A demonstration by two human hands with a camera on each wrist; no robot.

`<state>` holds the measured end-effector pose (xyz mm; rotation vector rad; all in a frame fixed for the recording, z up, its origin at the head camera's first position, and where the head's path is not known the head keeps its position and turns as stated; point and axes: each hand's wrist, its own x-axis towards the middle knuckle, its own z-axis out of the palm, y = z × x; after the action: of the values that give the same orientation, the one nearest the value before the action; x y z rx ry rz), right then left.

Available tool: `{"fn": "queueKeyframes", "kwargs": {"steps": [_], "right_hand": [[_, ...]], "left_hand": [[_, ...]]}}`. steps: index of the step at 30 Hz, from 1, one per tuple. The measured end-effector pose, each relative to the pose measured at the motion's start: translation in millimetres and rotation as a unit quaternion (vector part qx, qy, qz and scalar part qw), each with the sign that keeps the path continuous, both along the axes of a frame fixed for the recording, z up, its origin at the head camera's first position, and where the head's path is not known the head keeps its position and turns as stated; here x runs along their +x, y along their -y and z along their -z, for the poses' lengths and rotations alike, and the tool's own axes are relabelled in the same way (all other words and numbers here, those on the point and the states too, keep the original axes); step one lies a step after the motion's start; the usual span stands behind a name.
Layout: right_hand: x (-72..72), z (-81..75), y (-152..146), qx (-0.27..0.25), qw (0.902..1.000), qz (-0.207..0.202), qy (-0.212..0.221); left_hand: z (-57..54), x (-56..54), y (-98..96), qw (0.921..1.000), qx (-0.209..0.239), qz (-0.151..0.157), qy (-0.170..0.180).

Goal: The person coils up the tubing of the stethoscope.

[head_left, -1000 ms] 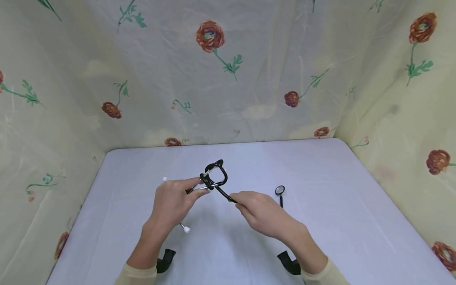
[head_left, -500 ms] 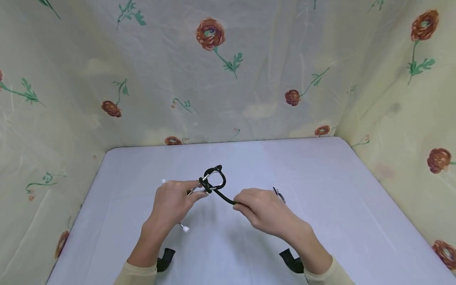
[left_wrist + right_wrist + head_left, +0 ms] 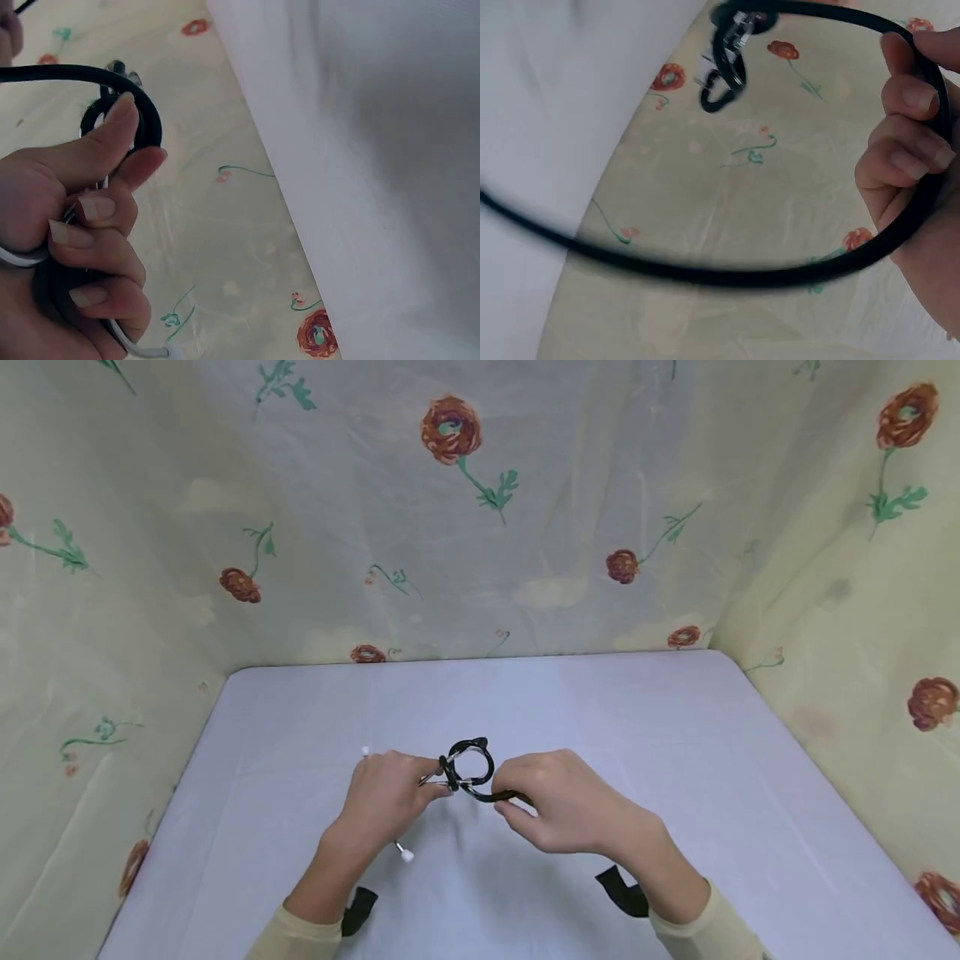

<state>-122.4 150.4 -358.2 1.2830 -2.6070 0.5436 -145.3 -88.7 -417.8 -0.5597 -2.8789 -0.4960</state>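
Both hands hold a black stethoscope above the table. My left hand grips its folded metal headset. White ear tips stick out beyond that hand. In the left wrist view, thumb and forefinger pinch near the looped tubing, and the other fingers curl around the headset. My right hand pinches the tube just right of the loop. In the right wrist view, the tube runs through the curled fingers and sweeps away in a wide arc. The chest piece is out of sight.
A white-covered table lies under the hands. Flower-printed sheeting hangs behind it and at both sides. Black curved pieces show at both wrists.
The right hand has come closer to the loop, and its fingers have turned inward. The loop has dropped lower and shifted slightly right. The round chest piece, earlier seen behind the right hand, has gone from view.
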Motion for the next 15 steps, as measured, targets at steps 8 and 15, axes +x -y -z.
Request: {"fn": "queueKeyframes", "kwargs": {"steps": [8,15], "right_hand": [[-6.9,-7.3,-4,-0.033,0.9992,-0.016,-0.015],[-12.2,-6.4,-8,-0.066,0.9941,-0.017,-0.084]], "left_hand": [[3.4,5.4,-3.2,0.9969,-0.004,0.079,-0.003],[3.0,10.2,-3.3,0.9893,0.007,0.144,0.023]]}}
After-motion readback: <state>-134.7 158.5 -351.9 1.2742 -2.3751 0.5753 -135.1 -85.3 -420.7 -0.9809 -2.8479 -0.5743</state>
